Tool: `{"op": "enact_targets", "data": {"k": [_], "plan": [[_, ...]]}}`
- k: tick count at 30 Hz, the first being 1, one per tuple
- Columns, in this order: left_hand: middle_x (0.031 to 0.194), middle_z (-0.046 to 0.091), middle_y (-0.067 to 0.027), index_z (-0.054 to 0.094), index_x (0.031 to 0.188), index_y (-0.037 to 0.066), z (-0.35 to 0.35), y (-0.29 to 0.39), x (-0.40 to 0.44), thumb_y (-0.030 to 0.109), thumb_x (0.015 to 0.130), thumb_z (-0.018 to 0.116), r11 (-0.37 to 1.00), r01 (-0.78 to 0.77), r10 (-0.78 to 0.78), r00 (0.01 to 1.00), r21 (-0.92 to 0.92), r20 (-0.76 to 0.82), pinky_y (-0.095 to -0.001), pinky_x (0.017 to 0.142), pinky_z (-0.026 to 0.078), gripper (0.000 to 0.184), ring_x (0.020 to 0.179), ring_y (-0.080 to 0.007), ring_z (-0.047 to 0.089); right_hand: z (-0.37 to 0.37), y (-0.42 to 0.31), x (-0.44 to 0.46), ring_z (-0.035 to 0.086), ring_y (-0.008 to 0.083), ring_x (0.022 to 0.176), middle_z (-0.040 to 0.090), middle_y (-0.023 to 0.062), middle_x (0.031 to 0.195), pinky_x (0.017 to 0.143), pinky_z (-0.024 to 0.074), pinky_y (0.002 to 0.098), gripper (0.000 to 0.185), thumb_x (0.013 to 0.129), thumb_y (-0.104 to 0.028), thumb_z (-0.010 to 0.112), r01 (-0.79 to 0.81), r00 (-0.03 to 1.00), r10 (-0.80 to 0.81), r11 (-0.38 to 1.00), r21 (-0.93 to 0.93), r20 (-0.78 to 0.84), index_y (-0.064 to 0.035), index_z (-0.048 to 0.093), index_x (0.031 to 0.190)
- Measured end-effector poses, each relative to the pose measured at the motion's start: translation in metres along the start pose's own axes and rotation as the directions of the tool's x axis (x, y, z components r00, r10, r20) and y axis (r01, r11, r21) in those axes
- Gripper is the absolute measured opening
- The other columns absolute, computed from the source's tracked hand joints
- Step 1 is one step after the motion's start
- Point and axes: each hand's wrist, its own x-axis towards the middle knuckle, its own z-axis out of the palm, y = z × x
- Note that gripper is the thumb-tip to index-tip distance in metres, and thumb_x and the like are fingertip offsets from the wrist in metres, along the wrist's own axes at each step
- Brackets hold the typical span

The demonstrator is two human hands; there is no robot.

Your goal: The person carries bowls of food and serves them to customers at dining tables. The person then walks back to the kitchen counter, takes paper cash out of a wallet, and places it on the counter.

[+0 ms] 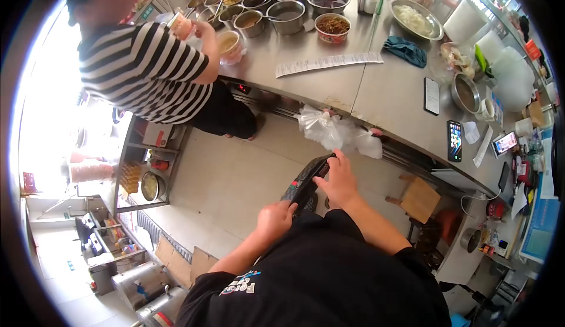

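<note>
My left hand (275,218) and my right hand (339,180) hold a long black object (307,181) in front of my waist. A small red mark and a green mark show on it; what kind of thing it is I cannot make out. My left hand is closed on its near end. The fingers of my right hand curl over the far end. Beyond my hands, clear plastic bags (325,128) hang at the front edge of the steel counter (329,88).
A person in a striped shirt (141,59) stands at the left, holding a tub (182,26). Metal pots (288,18), a bowl of chopped food (332,27), a long receipt (328,64), a blue cloth (405,51) and phones (454,140) lie along the counter. A wooden stool (419,200) stands right.
</note>
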Motion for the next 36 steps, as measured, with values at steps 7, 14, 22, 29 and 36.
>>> {"op": "enact_targets", "data": {"k": [7, 14, 22, 29, 36], "plan": [[0.072, 0.061, -0.0163, 0.059, 0.081, 0.006, -0.026, 0.083, 0.055, 0.026, 0.09, 0.052, 0.997, -0.059, 0.057, 0.997, 0.053, 0.048, -0.0474, 0.062, 0.046, 0.023, 0.069, -0.0379, 0.059, -0.073, 0.027, 0.043, 0.04, 0.0351, 0.121, 0.036, 0.018, 0.136, 0.097, 0.0391, 0.0399, 0.045, 0.071, -0.018, 0.071, 0.03, 0.993, -0.009, 0.983, 0.18, -0.121, -0.0016, 0.049, 0.107], [0.08, 0.062, -0.0175, 0.061, 0.086, 0.004, -0.016, 0.133, 0.157, 0.027, 0.09, 0.053, 0.969, -0.249, 0.248, 0.968, -0.009, -0.033, -0.0453, 0.066, 0.047, 0.025, 0.078, -0.037, 0.059, -0.131, 0.067, 0.107, 0.041, 0.037, 0.119, 0.036, 0.0214, 0.135, 0.098, 0.0367, 0.04, 0.046, 0.071, -0.012, 0.069, 0.106, 0.937, -0.063, 0.988, 0.109, -0.344, -0.0002, 0.048, 0.109], [0.079, 0.062, -0.0164, 0.062, 0.088, 0.005, 0.033, 0.107, 0.241, 0.028, 0.088, 0.055, 0.942, -0.311, 0.321, 0.945, -0.125, 0.063, -0.0442, 0.068, 0.046, 0.024, 0.079, -0.0364, 0.059, -0.116, 0.105, 0.164, 0.034, 0.0395, 0.125, 0.028, 0.0257, 0.139, 0.102, 0.0334, 0.0402, 0.055, 0.068, -0.01, 0.066, -0.039, 0.921, 0.038, 0.999, 0.004, -0.387, 0.0032, 0.043, 0.116], [0.074, 0.062, -0.0153, 0.065, 0.078, 0.007, 0.018, 0.096, 0.258, 0.033, 0.087, 0.053, 0.931, -0.198, 0.217, 0.976, -0.307, 0.03, -0.0451, 0.063, 0.045, 0.03, 0.072, -0.0357, 0.059, -0.106, 0.08, 0.174, 0.032, 0.036, 0.128, 0.023, 0.022, 0.142, 0.101, 0.0354, 0.037, 0.057, 0.069, -0.011, 0.063, -0.259, 0.891, 0.26, 0.964, 0.053, -0.371, 0.0019, 0.041, 0.12], [0.073, 0.061, -0.0152, 0.063, 0.074, 0.006, 0.016, 0.084, 0.265, 0.035, 0.087, 0.052, 0.911, -0.243, 0.276, 0.96, -0.334, 0.056, -0.0461, 0.061, 0.044, 0.034, 0.071, -0.0366, 0.058, -0.092, 0.08, 0.181, 0.048, 0.0358, 0.108, 0.049, 0.0181, 0.116, 0.091, 0.0425, 0.0416, 0.043, 0.076, -0.011, 0.059, -0.307, 0.861, 0.236, 0.947, -0.09, -0.45, 0.0003, 0.046, 0.115]]}}
